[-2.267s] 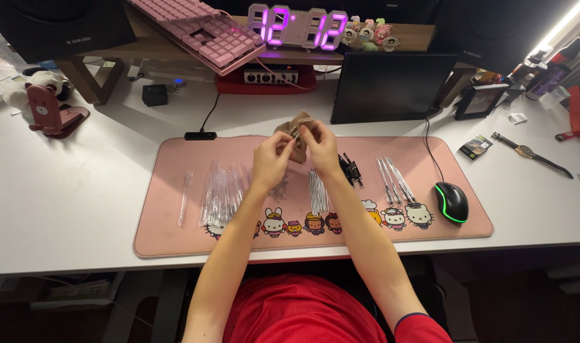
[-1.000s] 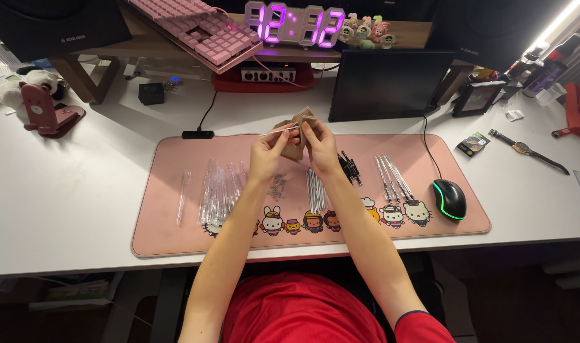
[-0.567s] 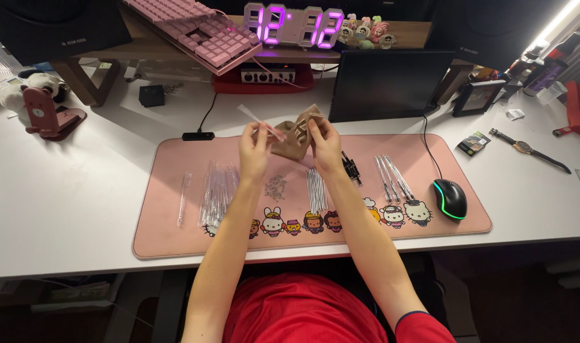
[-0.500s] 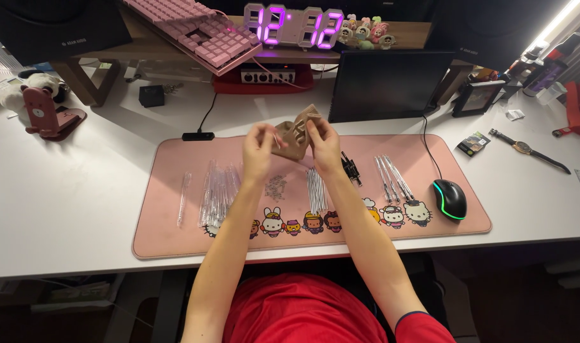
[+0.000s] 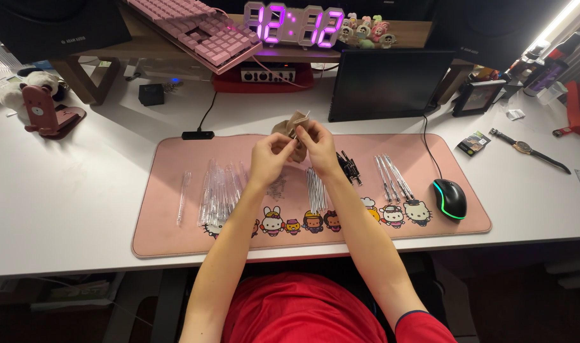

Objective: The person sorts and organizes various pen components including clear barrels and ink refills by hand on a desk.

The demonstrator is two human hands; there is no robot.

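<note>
While your fingertips meet above the middle of the desk mat, both hands pinch the same small tan pouch (image 5: 294, 127): your left hand (image 5: 269, 159) grips its lower left edge with curled fingers, and your right hand (image 5: 316, 143) clamps the right side, thumb and forefinger closed on the fabric. The pouch is lifted clear of the pink desk mat (image 5: 175, 216), near its far edge. Just below your hands a small bundle of clear tubes (image 5: 315, 188) lies on the mat, with a larger heap of clear tubes (image 5: 219, 194) to the left and one single tube (image 5: 184, 197) further left. To the right of your right wrist sit a few black clips (image 5: 348, 168), then a row of thin metal rods (image 5: 391, 179), then a black mouse (image 5: 449, 199) with a glowing rim. Beyond the mat stand a dark tablet (image 5: 389, 84), a pink keyboard (image 5: 198, 32) and a purple-lit clock (image 5: 294, 26).
</note>
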